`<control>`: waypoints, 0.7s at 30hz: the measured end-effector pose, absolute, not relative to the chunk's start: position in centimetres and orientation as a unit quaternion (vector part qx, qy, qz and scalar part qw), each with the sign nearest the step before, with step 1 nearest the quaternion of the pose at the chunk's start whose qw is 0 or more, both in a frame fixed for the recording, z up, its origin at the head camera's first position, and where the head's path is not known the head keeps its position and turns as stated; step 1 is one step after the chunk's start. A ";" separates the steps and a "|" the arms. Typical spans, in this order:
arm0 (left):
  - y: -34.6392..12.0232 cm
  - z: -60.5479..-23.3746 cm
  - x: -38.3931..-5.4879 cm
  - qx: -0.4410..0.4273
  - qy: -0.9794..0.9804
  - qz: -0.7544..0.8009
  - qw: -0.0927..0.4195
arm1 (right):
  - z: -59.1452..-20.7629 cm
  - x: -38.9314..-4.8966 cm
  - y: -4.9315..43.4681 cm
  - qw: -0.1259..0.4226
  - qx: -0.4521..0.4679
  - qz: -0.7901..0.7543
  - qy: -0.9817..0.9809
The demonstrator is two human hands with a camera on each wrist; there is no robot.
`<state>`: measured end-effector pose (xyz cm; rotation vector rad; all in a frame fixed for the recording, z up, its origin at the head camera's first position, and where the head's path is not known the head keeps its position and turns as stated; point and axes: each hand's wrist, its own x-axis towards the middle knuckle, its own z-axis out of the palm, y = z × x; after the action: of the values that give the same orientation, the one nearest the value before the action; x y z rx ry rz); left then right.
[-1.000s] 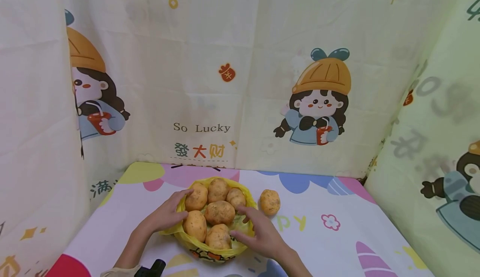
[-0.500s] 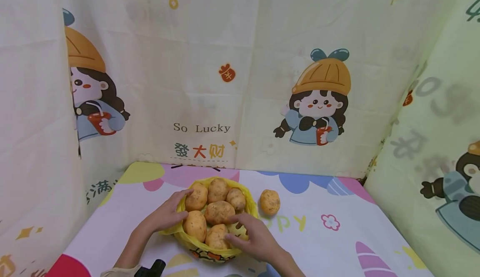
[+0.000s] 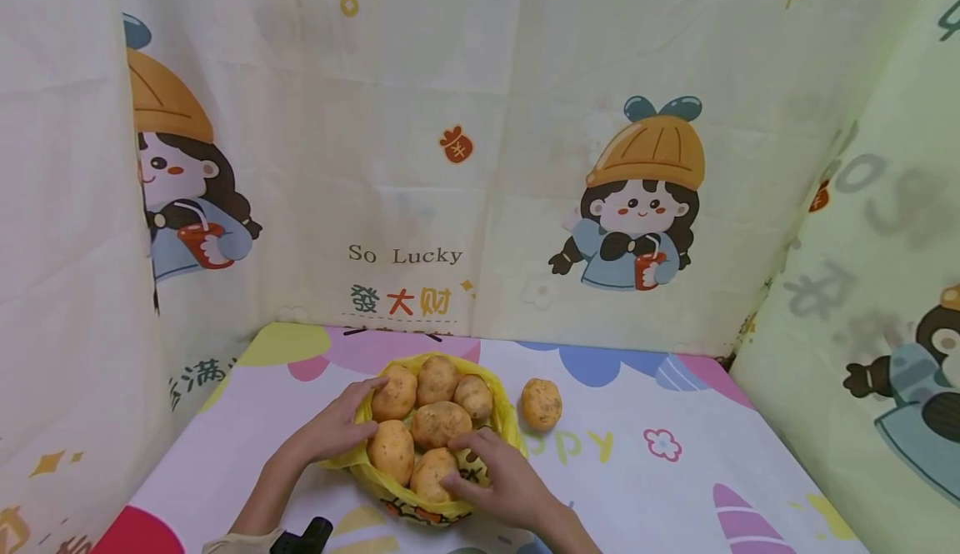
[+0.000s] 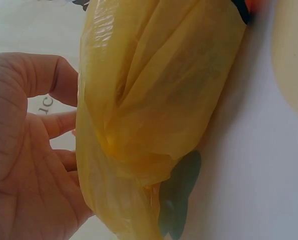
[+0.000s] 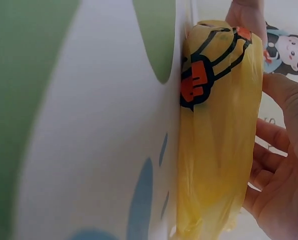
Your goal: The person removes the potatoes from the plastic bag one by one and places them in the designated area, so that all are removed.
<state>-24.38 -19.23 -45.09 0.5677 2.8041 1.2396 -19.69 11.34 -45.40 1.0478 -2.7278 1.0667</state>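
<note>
A yellow plastic bag (image 3: 367, 471), its top rolled open like a bowl, holds several potatoes and stands on the table. My left hand (image 3: 341, 425) rests against the bag's left rim, its thumb and fingers spread and reaching over the edge beside two potatoes. My right hand (image 3: 506, 481) reaches over the right rim. Its thumb and index finger are curved onto the right end of the front potato (image 3: 431, 476); its other fingers are partly hidden. In the left wrist view, the bag's side (image 4: 164, 90) covers my left fingertips. One potato (image 3: 541, 404) lies outside, right of the bag.
A colourfully printed cloth (image 3: 637, 487) covers the table. Printed fabric curtains (image 3: 525, 204) hang behind and at both sides. The printed bottom inside the bag shows to the right of the front potato.
My right hand has moved left and slightly down, from the bag's right side onto the front potato, which has shifted slightly. My left hand has stayed at the left rim.
</note>
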 end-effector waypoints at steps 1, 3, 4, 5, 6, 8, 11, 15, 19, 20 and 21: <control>-19.2 -45.1 -24.4 0.184 0.898 0.399 0.011 | -45.4 -19.7 11.3 0.011 0.335 0.344 -0.877; -19.2 -45.0 -24.3 0.187 0.898 0.399 0.011 | -45.4 -19.6 11.3 0.002 0.334 0.346 -0.877; -19.2 -45.0 -24.3 0.189 0.898 0.398 0.011 | -45.3 -19.6 11.2 -0.003 0.334 0.346 -0.877; -19.2 -45.0 -24.3 0.187 0.898 0.399 0.012 | -45.4 -19.5 11.2 -0.007 0.334 0.347 -0.877; -19.2 -45.0 -24.3 0.185 0.898 0.400 0.013 | -45.4 -19.5 11.2 -0.011 0.336 0.346 -0.876; -19.2 -45.0 -24.3 0.181 0.898 0.401 0.015 | -45.4 -19.4 11.1 -0.017 0.340 0.343 -0.876; -19.1 -45.0 -24.3 0.176 0.896 0.407 0.016 | -45.4 -19.4 10.9 -0.025 0.344 0.335 -0.877; -19.1 -45.0 -24.3 0.179 0.896 0.405 0.016 | -45.4 -19.3 10.7 -0.037 0.343 0.321 -0.882; -19.2 -44.9 -24.3 0.179 0.897 0.404 0.020 | -45.3 -19.2 10.4 -0.055 0.340 0.315 -0.884; -19.2 -44.9 -24.3 0.180 0.897 0.404 0.021 | -45.3 -19.2 10.4 -0.059 0.339 0.315 -0.885; -19.2 -44.8 -24.3 0.181 0.896 0.404 0.023 | -45.3 -19.2 10.3 -0.063 0.337 0.316 -0.885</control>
<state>-24.30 -19.18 -44.82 0.5592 2.7762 1.2522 -19.17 10.34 -45.26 1.1043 -2.8958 1.0338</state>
